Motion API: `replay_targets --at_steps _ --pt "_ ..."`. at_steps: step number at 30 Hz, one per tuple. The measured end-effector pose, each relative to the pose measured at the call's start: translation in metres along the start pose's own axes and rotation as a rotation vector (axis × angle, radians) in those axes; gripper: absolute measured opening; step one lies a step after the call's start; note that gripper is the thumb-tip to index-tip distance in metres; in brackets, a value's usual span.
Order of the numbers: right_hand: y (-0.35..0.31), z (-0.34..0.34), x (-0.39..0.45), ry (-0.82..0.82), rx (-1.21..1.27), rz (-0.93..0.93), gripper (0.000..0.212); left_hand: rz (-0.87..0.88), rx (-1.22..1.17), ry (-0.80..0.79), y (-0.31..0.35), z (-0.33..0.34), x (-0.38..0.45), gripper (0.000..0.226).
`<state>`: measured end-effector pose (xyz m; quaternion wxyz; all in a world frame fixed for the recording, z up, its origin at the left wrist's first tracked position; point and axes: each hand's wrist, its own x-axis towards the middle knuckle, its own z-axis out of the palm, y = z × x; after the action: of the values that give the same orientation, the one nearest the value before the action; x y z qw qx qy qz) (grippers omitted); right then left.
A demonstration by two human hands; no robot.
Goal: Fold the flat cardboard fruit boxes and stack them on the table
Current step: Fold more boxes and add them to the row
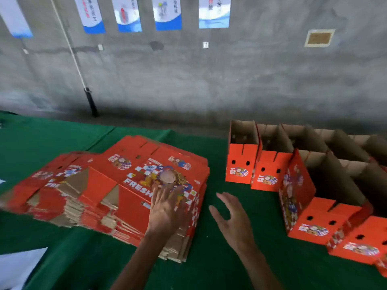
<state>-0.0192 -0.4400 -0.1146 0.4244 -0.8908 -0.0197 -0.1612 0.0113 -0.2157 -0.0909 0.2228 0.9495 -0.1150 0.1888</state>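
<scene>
Red printed cardboard, the stack of flat fruit boxes (117, 191) lies at the lower left centre of the frame on the green worktop (209, 258), its long axis running left to right. The left hand (165, 210) rests flat on the top sheet's right end, fingers spread, gripping nothing. The right hand (232, 220) hovers open just right of the stack. Folded boxes (272, 164) stand at the right.
</scene>
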Motion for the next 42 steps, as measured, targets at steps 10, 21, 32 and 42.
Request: replay_targets --at_steps 10,21,32,42 --pt "-0.072 0.108 -0.023 -0.341 -0.010 0.195 0.081 -0.499 0.113 -0.021 -0.119 -0.065 -0.054 0.082" --pt "-0.081 0.109 -0.031 -0.210 0.337 0.508 0.045 -0.488 -0.007 -0.085 -0.105 -0.062 -0.058 0.057" --pt "-0.075 0.008 -0.022 0.149 0.577 0.483 0.018 -0.213 0.118 -0.019 -0.088 -0.050 -0.052 0.057" --pt "-0.037 -0.157 -0.045 0.117 0.449 0.415 0.005 0.032 -0.100 -0.034 -0.026 -0.068 -0.032 0.034"
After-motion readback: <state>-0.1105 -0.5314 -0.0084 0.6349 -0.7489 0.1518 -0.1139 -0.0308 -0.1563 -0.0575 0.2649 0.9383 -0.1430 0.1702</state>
